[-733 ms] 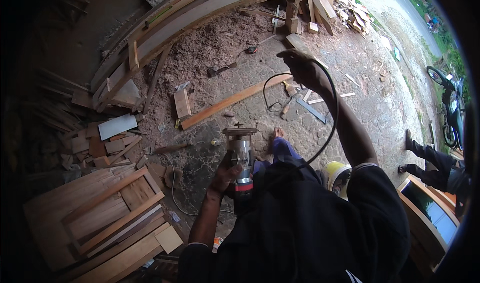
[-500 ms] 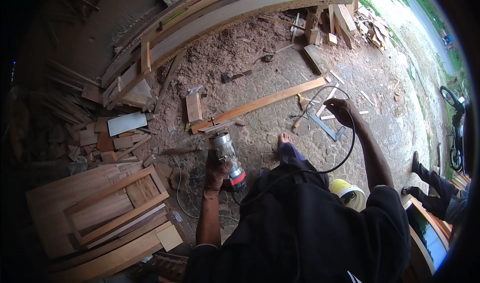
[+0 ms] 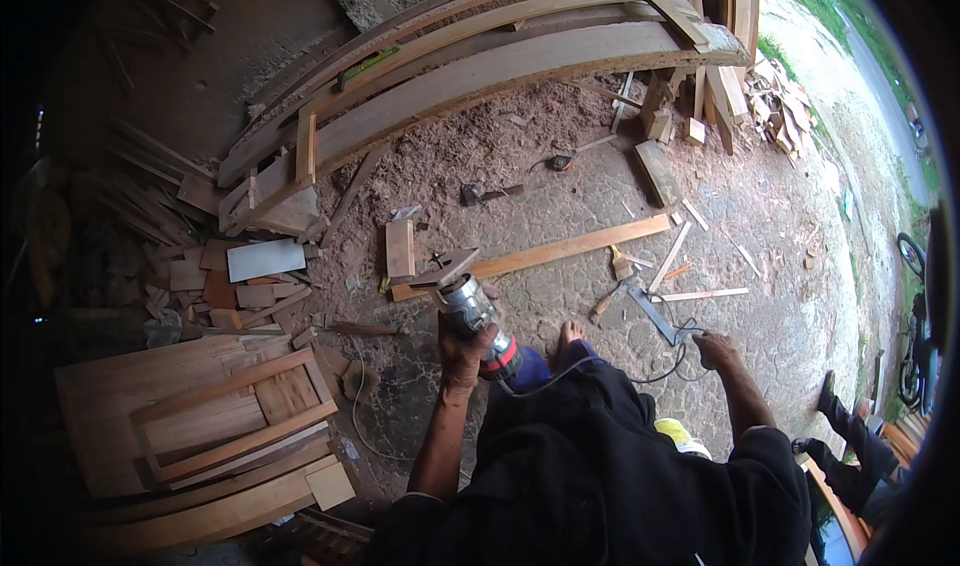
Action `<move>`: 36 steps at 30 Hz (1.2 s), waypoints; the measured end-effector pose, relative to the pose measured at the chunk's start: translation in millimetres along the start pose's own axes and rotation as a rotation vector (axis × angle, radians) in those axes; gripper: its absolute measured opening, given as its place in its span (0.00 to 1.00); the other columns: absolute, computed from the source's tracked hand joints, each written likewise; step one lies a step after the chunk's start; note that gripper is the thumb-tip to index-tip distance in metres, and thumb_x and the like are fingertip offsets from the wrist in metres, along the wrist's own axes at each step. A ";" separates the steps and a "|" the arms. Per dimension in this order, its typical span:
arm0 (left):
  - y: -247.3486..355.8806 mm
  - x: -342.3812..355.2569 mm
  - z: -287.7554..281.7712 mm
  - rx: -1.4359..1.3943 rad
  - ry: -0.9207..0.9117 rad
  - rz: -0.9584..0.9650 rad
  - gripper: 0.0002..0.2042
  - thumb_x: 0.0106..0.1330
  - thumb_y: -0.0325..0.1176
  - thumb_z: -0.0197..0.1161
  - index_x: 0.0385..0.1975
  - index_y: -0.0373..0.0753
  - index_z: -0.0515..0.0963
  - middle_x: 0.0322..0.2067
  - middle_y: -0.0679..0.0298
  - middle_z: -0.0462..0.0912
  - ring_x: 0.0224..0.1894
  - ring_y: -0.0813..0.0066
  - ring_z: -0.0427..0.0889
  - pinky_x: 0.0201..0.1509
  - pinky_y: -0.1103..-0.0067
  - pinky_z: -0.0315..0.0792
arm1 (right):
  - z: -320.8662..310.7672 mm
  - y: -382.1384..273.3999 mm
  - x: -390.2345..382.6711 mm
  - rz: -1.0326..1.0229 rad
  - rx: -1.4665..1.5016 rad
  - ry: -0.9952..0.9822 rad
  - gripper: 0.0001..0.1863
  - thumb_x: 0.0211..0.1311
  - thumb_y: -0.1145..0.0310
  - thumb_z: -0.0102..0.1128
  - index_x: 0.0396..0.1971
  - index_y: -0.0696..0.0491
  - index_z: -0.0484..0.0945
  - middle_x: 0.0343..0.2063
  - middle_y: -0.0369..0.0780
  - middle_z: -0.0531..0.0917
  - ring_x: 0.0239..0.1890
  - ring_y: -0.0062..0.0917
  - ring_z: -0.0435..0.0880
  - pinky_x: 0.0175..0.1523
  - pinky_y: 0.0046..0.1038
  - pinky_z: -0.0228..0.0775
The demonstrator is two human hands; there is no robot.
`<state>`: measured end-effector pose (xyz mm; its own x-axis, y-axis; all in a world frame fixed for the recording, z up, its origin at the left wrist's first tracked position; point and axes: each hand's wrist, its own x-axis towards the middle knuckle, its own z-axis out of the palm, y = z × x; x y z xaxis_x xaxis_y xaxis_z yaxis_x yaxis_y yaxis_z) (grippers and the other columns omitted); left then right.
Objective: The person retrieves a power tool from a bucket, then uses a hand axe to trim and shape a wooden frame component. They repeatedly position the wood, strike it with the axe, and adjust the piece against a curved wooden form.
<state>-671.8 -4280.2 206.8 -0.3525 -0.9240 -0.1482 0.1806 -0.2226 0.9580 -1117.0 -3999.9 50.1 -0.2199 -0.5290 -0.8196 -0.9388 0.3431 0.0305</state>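
My left hand is wrapped round a silver trim router with a red band, held up in front of my body. A dark, flat base plate with a small wing-shaped knob tilts at its far end. From the near end a dark power cord runs across my front to the right. My right hand, out to the right, pinches a looped part of this cord. A long wooden strip lies on the ground beyond the router. Close to my right hand is a metal square.
Long planks rest on supports at the back, above wood shavings. Panels and frames lie at the left. A hatchet-like tool, a tape measure and wood scraps are on the ground. Another person's legs show at the right.
My right hand has dropped from its raised position, bringing the cord lower. The router has shifted slightly right, and its base plate has turned more into view. The whole view has also shifted.
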 end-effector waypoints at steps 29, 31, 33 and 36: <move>-84.4 370.3 -214.7 1.089 0.081 0.184 0.29 0.71 0.40 0.63 0.68 0.32 0.67 0.67 0.48 0.71 0.69 0.54 0.70 0.73 0.63 0.61 | -3.3 -213.5 242.5 0.363 0.994 0.222 0.54 0.45 0.54 0.69 0.74 0.45 0.53 0.48 0.55 0.84 0.51 0.52 0.83 0.55 0.46 0.74; -79.5 407.2 -225.3 1.221 0.124 0.419 0.27 0.71 0.38 0.63 0.67 0.33 0.69 0.66 0.49 0.72 0.69 0.51 0.70 0.72 0.63 0.62 | 44.6 -210.5 283.6 0.384 1.003 0.236 0.54 0.44 0.56 0.71 0.74 0.46 0.53 0.50 0.55 0.83 0.53 0.51 0.83 0.57 0.46 0.74; -81.3 452.7 -229.2 1.310 0.107 0.586 0.27 0.72 0.39 0.62 0.67 0.34 0.69 0.66 0.48 0.72 0.69 0.49 0.69 0.71 0.62 0.63 | 93.8 -208.9 318.2 0.420 1.033 0.284 0.55 0.44 0.57 0.72 0.74 0.47 0.52 0.52 0.55 0.82 0.55 0.51 0.82 0.59 0.46 0.73; -87.1 521.2 -227.2 1.428 0.071 0.969 0.27 0.72 0.43 0.63 0.66 0.34 0.70 0.66 0.47 0.72 0.69 0.49 0.70 0.71 0.62 0.63 | 161.9 -216.8 371.3 0.556 1.045 0.286 0.57 0.44 0.57 0.73 0.74 0.51 0.51 0.53 0.54 0.81 0.56 0.51 0.81 0.61 0.45 0.72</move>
<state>-662.7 -4813.0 -9.6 -0.5714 -0.5640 0.5962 -0.6204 0.7724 0.1361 -952.1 -4145.0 -353.5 -0.6985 -0.2177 -0.6817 -0.0615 0.9673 -0.2459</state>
